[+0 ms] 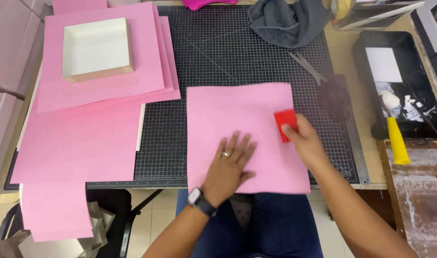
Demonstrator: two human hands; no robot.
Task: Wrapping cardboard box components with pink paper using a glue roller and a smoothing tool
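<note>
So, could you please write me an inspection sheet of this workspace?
Surface: black gridded cutting mat on a tan table.
Job's things: pink sheet flat on the mat; red scraper on it.
Clutter: pink sheet stack bearing a white open box; grey cloth; scissors; black tray; yellow-handled roller.
Grippers: left hand pressed flat on the sheet; right hand gripping the scraper.
Cables: nothing seen.
Surroundings: tiled floor; cardboard scraps below.

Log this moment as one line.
left hand: flat on pink sheet | right hand: pressing red scraper on sheet | sheet: on cutting mat
</note>
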